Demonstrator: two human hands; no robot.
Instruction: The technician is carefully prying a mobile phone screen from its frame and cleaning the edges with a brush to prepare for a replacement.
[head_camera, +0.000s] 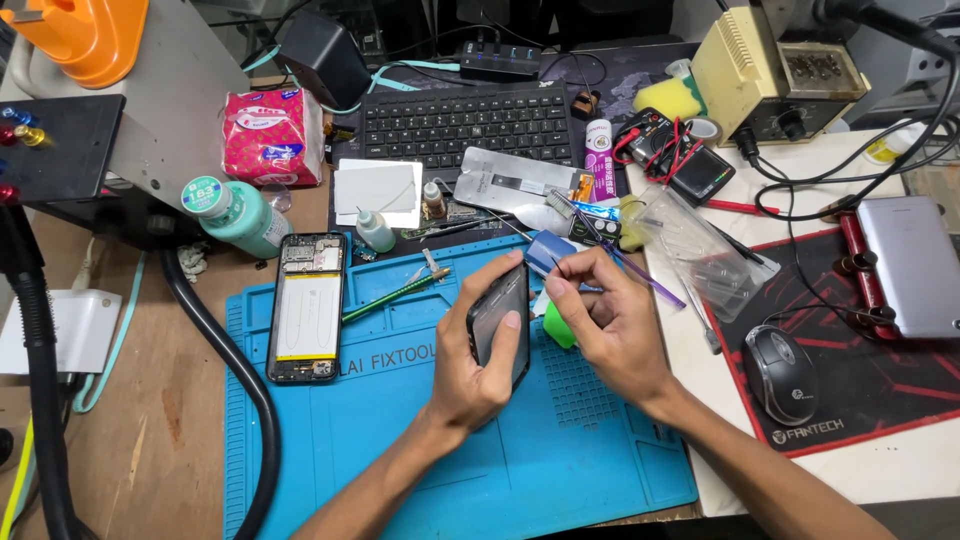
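The left hand (478, 368) is closed around a dark phone screen (500, 322), holding it tilted on edge above the blue mat (560, 450) near the middle of the worktop (150, 440), thumb across the glass face and fingers wrapped behind. The right hand (612, 325), just at 3 o'clock of the screen, pinches a thin purple-handled tool (640, 275) between thumb and fingertips, its fine tip pointing toward the screen's top corner; whether the tip touches the screen cannot be told. A green piece (556, 326) shows under the right hand, and a blue roll (548, 250) sits at 12 o'clock from the hands.

At 9 o'clock of the screen, an opened phone body (306, 306) lies flat on the mat's left part, battery showing. A green-handled tool (392, 294) lies between that phone and the hands. At 10 o'clock stands a teal bottle (236, 214) tipped on its side, with a pink tissue pack (272, 135) beyond it. A black keyboard (466, 122) sits at 12 o'clock, and a mouse (780, 372) rests on a red-and-black pad (880, 390) at 3 o'clock.
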